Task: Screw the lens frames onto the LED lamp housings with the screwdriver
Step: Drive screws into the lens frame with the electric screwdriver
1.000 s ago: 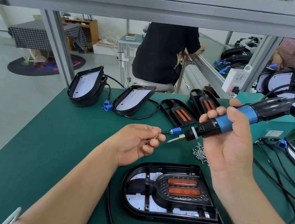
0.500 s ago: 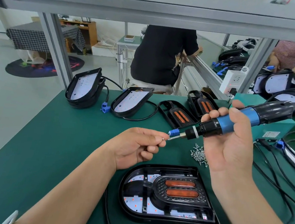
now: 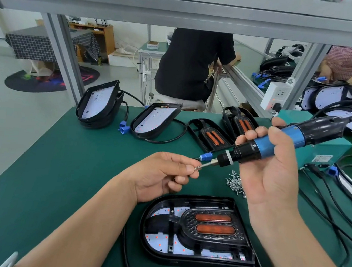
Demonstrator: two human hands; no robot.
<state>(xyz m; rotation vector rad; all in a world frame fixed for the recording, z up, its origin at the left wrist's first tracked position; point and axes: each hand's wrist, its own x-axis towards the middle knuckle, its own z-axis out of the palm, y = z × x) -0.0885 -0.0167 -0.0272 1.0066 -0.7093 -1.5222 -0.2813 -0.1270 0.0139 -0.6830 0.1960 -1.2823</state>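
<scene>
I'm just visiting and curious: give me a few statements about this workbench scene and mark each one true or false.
1. The right hand holds the electric screwdriver. True.
2. The left hand lies flat on the mat. False: it is raised, pinching a screw at the bit tip.
3. Loose screws lie piled on the green mat. True.
4. The screwdriver is driving into the nearest lamp housing. False: it is held above it.

Black-and-blue electric screwdriver (image 3: 276, 146) was held level above worktop, bit pointing toward 9 o'clock, small screw (image 3: 196, 167) at bit tip. Black LED lamp housing (image 3: 200, 231) lay flat at 6 o'clock, lens frame (image 3: 211, 226) with two orange lenses seated inside. Loose screw pile (image 3: 235, 183) lay beyond it, at 12 o'clock.
</scene>
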